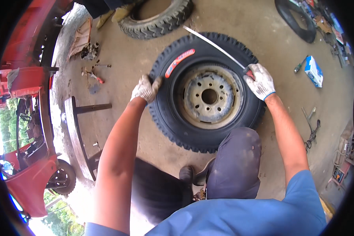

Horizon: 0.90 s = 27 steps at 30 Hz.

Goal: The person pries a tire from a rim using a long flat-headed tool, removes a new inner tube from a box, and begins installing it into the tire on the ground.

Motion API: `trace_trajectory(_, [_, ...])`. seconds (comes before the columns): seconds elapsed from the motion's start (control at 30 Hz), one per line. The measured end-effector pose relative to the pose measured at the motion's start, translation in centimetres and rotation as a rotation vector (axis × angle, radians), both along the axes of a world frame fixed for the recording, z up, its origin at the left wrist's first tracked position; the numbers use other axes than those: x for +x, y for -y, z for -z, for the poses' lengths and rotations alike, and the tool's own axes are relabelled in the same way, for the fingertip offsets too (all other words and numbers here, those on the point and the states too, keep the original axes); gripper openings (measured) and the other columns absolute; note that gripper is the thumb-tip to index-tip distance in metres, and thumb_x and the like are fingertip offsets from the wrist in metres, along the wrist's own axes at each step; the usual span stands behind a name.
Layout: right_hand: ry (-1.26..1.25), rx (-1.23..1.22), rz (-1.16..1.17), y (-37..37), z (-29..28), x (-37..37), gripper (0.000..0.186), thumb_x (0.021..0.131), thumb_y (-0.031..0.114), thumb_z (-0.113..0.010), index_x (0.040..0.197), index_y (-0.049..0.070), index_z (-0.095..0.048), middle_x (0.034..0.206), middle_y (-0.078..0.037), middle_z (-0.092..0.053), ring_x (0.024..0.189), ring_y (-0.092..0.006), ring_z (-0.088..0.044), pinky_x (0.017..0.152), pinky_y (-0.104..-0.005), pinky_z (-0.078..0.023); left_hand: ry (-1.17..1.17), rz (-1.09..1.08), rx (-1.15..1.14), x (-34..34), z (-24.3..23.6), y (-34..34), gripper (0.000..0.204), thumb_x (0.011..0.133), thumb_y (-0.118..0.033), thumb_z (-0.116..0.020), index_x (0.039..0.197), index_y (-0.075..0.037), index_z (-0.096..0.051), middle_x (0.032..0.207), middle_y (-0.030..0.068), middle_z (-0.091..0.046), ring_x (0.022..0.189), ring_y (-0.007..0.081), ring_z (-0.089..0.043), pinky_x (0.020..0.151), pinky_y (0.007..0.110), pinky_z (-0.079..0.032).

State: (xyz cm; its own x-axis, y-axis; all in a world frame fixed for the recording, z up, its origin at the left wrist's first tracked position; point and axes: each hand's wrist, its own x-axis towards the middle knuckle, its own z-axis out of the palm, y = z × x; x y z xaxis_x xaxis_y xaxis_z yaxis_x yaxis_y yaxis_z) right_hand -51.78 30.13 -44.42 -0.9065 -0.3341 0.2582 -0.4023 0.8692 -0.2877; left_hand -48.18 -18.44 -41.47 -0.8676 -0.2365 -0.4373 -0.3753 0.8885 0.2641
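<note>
A black tire (167, 118) with deep tread blocks lies flat on the floor before me, a worn, pale steel wheel rim (190, 106) inside it. A red label (179, 63) marks its upper left sidewall. My left hand (146, 89), in a white knit glove, grips the tire's left edge, its thumb on the sidewall. In my gloved right hand (260, 80) is the red handle of a long pry bar (218, 47). The bar's thin metal shaft slants up and left across the tire, its tip past the far edge. My knee (238, 157) is close to the tire's near side.
Beyond lies another tire (157, 23), next to a person's shoes (122, 13). A blue-and-white box (314, 72) and a screwdriver (300, 65) are at right, below a black rubber ring (297, 19). Leftward are a wooden-topped bench (76, 133), loose tools (93, 75) and a red vehicle (31, 181).
</note>
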Motion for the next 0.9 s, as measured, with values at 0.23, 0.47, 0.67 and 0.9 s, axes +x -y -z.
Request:
trace_trajectory(0.23, [0.458,0.098,0.076,2.3,-6.8,-0.1,0.046,0.097,0.04,-0.069,0.125,0.003,-0.068,0.124,-0.021,-0.074,0.117,-0.0411,-0.07,0.1,-0.0487,-0.055,-0.212,-0.127,0.165,3.3,2.9,0.2,0.086,0.105,-0.069,-0.048,0.157,-0.002,-0.044,0.154,0.0321,-0.054,0.141,0.0463,-0.056,0.119,0.049,-0.046])
trace_trajectory(0.47, [0.792,-0.512,0.324,10.6,-12.3,16.0,0.027,0.107,0.032,-0.063,0.115,0.006,-0.065,0.076,-0.004,-0.063,0.061,-0.0147,-0.064,0.054,-0.0328,-0.053,-0.027,-0.158,0.17,3.0,1.6,0.4,0.088,0.104,-0.072,-0.045,0.16,-0.004,-0.043,0.158,0.0287,-0.052,0.144,0.0437,-0.055,0.119,0.049,-0.046])
trace_trajectory(0.67, [0.96,-0.859,0.515,16.6,-8.2,25.7,0.03,0.111,0.034,-0.06,0.122,0.007,-0.067,0.072,-0.003,-0.064,0.054,-0.0155,-0.063,0.053,-0.0349,-0.053,-0.322,-0.028,-0.103,2.9,-0.9,-1.6,0.062,0.1,-0.048,-0.065,0.139,-0.001,-0.061,0.139,0.0248,-0.065,0.128,0.0423,-0.064,0.111,0.051,-0.051])
trace_trajectory(0.9, [1.121,-0.917,0.609,16.4,-5.3,27.6,0.031,0.105,0.033,-0.068,0.119,0.005,-0.066,0.076,-0.005,-0.063,0.056,-0.0145,-0.063,0.049,-0.0325,-0.05,-0.262,-0.124,0.452,5.2,2.1,-13.5,0.045,0.104,-0.036,-0.053,0.133,-0.005,-0.068,0.126,0.0291,-0.072,0.12,0.0472,-0.067,0.109,0.051,-0.052])
